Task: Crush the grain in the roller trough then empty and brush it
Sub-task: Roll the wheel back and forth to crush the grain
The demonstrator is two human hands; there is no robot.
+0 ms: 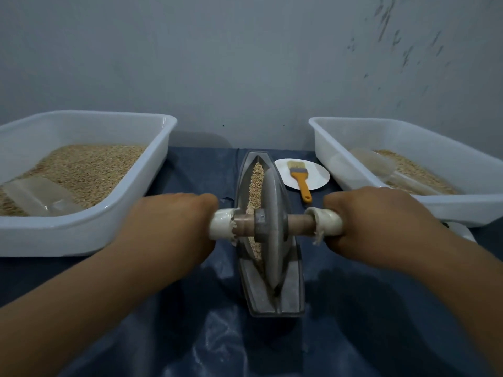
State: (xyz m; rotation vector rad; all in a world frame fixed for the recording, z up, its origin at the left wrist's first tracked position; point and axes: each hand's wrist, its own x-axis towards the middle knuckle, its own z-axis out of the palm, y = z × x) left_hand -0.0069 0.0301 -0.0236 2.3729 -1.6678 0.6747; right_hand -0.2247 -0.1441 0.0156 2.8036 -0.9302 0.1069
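A boat-shaped metal trough (291, 289) lies lengthwise on the table's middle, with tan grain (257, 180) in its groove. A grey metal roller wheel (272, 240) stands upright in the groove on a wooden axle with white-wrapped ends. My left hand (174, 227) is closed on the left handle (221, 223). My right hand (381, 219) is closed on the right handle (328, 220). An orange-handled brush (300, 180) rests on a white paper plate (318, 175) just right of the trough's far end.
A white tub (81, 232) at left holds grain and a clear scoop (38, 197). A second white tub (462, 208) at right holds less grain and another clear scoop (381, 164). Dark blue cloth (190, 336) covers the table; a grey wall (245, 63) stands behind.
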